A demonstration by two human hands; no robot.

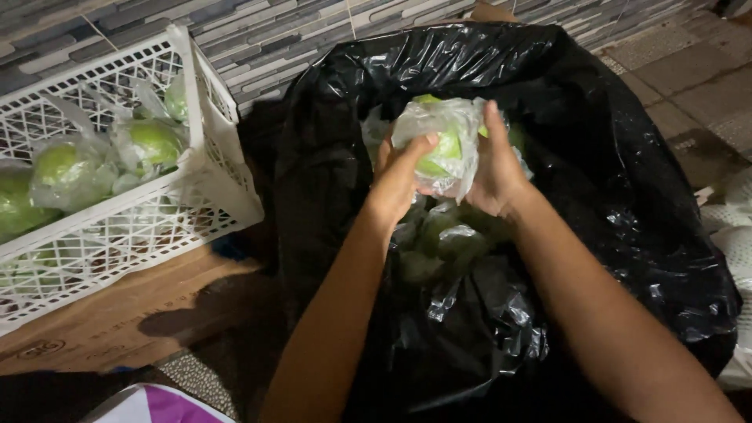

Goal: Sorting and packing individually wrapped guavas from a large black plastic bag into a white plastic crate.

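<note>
Both hands reach into a large black plastic bag (611,211) and hold one green fruit wrapped in clear plastic (442,141) above its opening. My left hand (399,176) grips the fruit from the left side. My right hand (497,168) cups it from the right, fingers up along the wrap. More wrapped green fruits (446,239) lie inside the bag below the hands, partly hidden in shadow.
A white plastic lattice crate (211,168) at the left holds several wrapped green fruits (153,145). It rests on flattened brown cardboard (133,313). A grey striped tile wall (274,31) runs behind. White mesh material (732,235) lies at the right edge; a pink and white sheet (157,403) lies at the bottom.
</note>
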